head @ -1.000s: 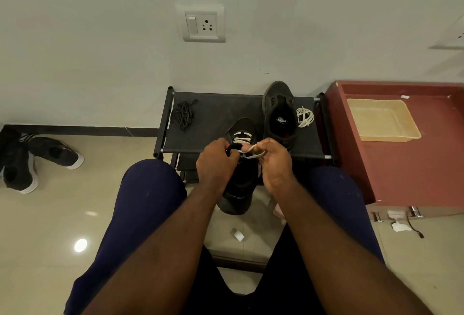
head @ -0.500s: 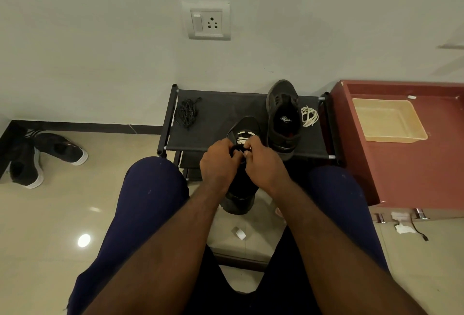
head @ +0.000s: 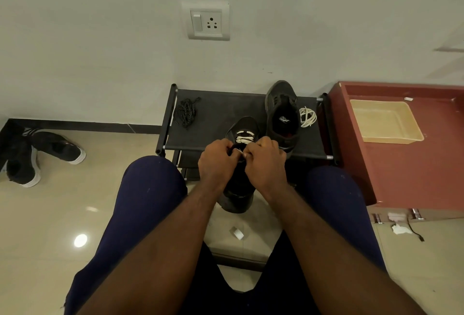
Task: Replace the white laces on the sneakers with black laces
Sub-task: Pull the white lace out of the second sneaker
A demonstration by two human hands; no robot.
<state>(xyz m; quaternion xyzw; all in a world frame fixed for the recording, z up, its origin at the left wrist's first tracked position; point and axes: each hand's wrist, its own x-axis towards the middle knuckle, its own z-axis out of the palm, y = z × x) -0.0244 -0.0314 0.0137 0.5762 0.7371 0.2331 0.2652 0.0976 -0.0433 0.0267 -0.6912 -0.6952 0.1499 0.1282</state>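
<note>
Between the person's knees, the left hand (head: 217,156) and the right hand (head: 266,157) meet knuckle to knuckle over the throat of a black mesh low-top sneaker (head: 245,125), the held sneaker. A second ago the right hand had drawn a loop of the flat white lace (head: 244,136) out toward 3 o'clock. That loop is gone now, and the right hand has come back in against the left. This suggests one crossing is freed and the next row is in hand.

Both hands' fingers are curled tight. The left hand's fingers clamp the held sneaker's upper by the eyelets. The right hand's fingers seem to pinch a short strand of white lace, though the pinch is mostly hidden. A few white rows remain threaded near the toe, so this shoe is only partly unlaced.

The held sneaker hangs over the near edge of the black fabric shoe rack (head: 226,108). Its long axis runs from 6 to 12 o'clock, with the heel low toward the person and the toe pointing away, leaning slightly to 1 o'clock.

Farther off on the rack, at 1 o'clock, a second black sneaker (head: 282,113) stands apparently laceless. A loose white lace coil (head: 307,116) lies just beside it. The bundle of black laces (head: 186,112) lies well apart at 11 o'clock, untouched.
</note>
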